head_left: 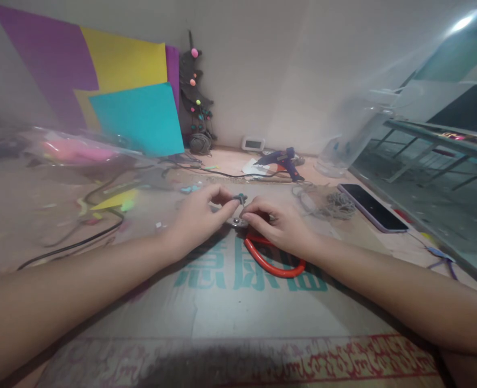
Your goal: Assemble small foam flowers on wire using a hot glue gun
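Observation:
My left hand [200, 215] pinches a small dark object [241, 198] between thumb and forefinger, just above the cardboard sheet [238, 302]. My right hand [281, 226] lies closed beside it, fingers curled and pressing near the pivot of red-handled scissors [272, 261]. The scissors' loops stick out under my right palm toward me. Both hands nearly touch at the fingertips. What the small object is I cannot make out.
Coloured paper sheets [139, 116] lean on the wall at the back left beside a dark felt tree with pompoms [195, 91]. A blue glue gun [282, 160], tangled twine [329, 203], a phone [371, 207] and black cables [101, 226] lie around.

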### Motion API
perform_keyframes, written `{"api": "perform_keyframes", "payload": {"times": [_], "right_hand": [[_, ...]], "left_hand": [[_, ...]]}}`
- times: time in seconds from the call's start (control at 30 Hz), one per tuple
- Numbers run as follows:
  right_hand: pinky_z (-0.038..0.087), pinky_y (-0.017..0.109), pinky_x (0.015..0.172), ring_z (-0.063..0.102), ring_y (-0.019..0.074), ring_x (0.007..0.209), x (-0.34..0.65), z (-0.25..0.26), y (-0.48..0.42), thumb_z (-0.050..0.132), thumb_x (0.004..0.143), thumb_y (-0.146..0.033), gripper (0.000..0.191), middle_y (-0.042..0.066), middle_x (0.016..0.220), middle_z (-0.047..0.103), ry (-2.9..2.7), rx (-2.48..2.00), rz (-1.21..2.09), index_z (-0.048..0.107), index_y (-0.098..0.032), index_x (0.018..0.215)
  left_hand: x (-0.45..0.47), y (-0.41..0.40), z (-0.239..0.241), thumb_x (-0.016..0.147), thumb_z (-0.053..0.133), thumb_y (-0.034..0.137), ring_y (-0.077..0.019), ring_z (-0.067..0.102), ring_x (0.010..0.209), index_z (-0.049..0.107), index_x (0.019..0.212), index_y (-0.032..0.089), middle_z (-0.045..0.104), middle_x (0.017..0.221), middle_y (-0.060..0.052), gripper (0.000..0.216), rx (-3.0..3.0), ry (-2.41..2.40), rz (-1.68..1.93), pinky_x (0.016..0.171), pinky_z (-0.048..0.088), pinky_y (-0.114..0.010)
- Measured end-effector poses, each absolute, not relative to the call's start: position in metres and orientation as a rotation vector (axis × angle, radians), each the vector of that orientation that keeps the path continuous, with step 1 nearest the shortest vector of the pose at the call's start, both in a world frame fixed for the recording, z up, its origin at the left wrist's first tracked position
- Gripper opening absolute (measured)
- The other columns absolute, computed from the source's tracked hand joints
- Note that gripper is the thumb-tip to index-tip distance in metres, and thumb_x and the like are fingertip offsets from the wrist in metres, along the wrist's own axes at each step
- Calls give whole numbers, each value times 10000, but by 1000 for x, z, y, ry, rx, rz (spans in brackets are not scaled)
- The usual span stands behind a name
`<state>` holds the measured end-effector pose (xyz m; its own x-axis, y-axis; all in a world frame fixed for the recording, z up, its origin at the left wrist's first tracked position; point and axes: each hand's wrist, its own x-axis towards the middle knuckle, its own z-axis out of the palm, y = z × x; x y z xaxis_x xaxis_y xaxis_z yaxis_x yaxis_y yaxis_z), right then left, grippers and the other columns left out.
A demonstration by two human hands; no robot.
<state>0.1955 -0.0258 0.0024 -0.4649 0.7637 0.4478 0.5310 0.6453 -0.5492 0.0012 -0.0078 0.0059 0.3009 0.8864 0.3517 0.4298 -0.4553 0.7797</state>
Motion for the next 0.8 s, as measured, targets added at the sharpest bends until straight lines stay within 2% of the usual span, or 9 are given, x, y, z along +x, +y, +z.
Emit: {"api": "perform_keyframes", "payload": {"times": [0.8], "right_hand": [[456,245,687,604,134,731,199,-4,-21,529,961,-270,189,34,800,686,-2368,-855,294,671,-179,878]], "left_hand": [[-1,-8,3,850,577,281,-175,618,799,614,776,179,676,803,-8,131,2154,1109,1058,767,451,-299]]}}
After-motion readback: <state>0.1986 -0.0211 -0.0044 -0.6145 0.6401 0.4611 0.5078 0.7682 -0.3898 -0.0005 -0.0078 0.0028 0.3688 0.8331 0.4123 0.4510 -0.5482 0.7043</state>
